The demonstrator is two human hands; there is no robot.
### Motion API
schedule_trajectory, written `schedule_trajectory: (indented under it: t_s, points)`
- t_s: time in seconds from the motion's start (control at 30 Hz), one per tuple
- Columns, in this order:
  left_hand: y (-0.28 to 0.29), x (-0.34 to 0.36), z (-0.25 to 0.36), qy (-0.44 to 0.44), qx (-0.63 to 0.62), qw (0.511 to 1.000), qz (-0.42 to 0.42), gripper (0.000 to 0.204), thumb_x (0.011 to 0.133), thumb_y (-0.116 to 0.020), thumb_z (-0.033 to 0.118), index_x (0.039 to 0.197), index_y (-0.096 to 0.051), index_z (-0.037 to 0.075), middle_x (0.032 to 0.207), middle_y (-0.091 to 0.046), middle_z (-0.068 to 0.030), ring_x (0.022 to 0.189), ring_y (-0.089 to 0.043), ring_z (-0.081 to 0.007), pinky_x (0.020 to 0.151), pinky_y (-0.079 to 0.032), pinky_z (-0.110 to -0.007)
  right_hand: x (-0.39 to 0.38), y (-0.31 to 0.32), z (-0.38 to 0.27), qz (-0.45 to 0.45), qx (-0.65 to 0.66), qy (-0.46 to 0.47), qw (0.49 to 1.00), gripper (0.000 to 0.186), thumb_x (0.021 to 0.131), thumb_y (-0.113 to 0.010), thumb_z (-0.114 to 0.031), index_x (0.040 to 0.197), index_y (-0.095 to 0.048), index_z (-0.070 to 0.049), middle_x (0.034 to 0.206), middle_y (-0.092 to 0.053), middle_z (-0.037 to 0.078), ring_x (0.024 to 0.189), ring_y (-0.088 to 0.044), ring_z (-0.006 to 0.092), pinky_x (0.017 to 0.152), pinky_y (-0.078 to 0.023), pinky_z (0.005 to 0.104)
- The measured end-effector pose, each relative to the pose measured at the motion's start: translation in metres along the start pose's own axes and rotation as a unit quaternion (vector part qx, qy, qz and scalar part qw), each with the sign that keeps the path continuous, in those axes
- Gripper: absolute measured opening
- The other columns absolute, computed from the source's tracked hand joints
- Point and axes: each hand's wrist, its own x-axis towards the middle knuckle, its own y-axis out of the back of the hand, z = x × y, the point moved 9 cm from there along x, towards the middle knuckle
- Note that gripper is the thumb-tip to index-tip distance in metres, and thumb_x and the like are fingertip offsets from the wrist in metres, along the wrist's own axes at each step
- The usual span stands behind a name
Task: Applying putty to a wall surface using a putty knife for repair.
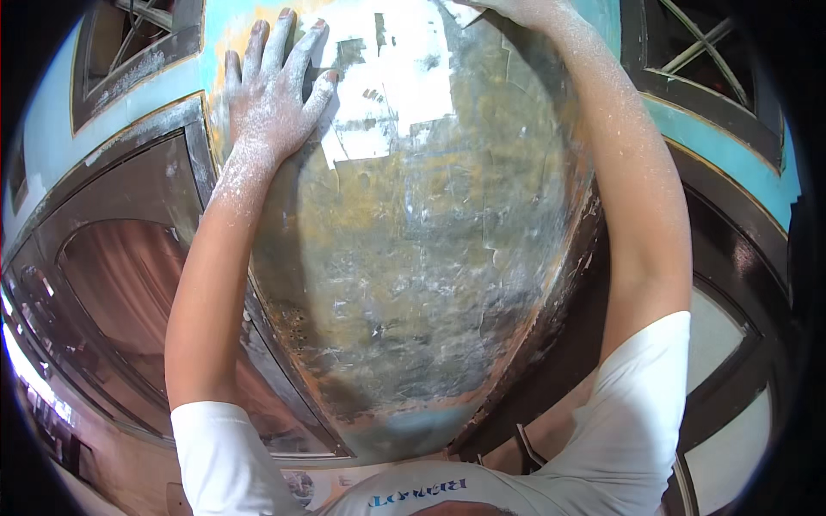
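Observation:
My left hand (280, 95), dusted with white powder, lies flat on the wall with its fingers spread. It rests at the left edge of a bright white patch of filler (417, 60). Up at the top edge of the view is my right hand (520, 10), partly cut off by the frame. It grips a thin, flat, pale-edged tool that looks like a putty knife (462, 12), held against the wall beside the white patch. Below both hands stretches the worn wall surface (413, 241), mottled grey, olive and yellow, with cracks and scuffs.
A dark wooden frame with a brownish curtain (129, 267) stands on the left. Dark-framed openings with crossed bars (705, 47) sit at the upper right and upper left. Turquoise paint (731, 142) surrounds them. Dark panelling (731, 232) lies to the right of my right arm.

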Motion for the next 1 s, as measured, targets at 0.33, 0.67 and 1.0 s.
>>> schedule_trajectory:
  t_s: [0.33, 0.67, 1.0]
  points:
    - [0.005, -0.017, 0.005, 0.026, 0.002, 0.999, -0.031, 0.065, 0.095, -0.059, 0.044, 0.156, -0.044, 0.031, 0.167, -0.032, -0.0069, 0.152, -0.029, -0.0361, 0.122, -0.022, -0.060, -0.034, 0.016, 0.016, 0.006, -0.037, -0.116, 0.992, 0.053, 0.087, -0.063, -0.057, 0.109, -0.077, -0.011, 0.120, -0.072, 0.015, 0.125, -0.059, 0.0342, 0.111, -0.027, 0.0640]
    - [0.003, -0.049, 0.025, 0.010, -0.027, 0.994, -0.101, 0.069, 0.094, -0.060, 0.044, 0.159, -0.041, 0.030, 0.170, -0.025, -0.0084, 0.156, -0.020, -0.0379, 0.123, -0.015, -0.064, -0.023, 0.021, 0.009, 0.034, -0.042, -0.132, 0.990, 0.054, 0.089, -0.061, -0.060, 0.107, -0.077, -0.012, 0.120, -0.071, 0.011, 0.125, -0.058, 0.0322, 0.111, -0.024, 0.0687]
    - [0.005, -0.055, 0.023, 0.014, -0.041, 0.994, -0.096, 0.067, 0.095, -0.059, 0.044, 0.158, -0.042, 0.029, 0.170, -0.026, -0.0081, 0.156, -0.021, -0.0376, 0.123, -0.014, -0.065, -0.012, 0.022, -0.025, 0.065, -0.080, -0.048, 0.994, 0.055, 0.087, -0.061, -0.060, 0.106, -0.077, -0.012, 0.121, -0.071, 0.013, 0.128, -0.056, 0.0340, 0.109, -0.027, 0.0652]
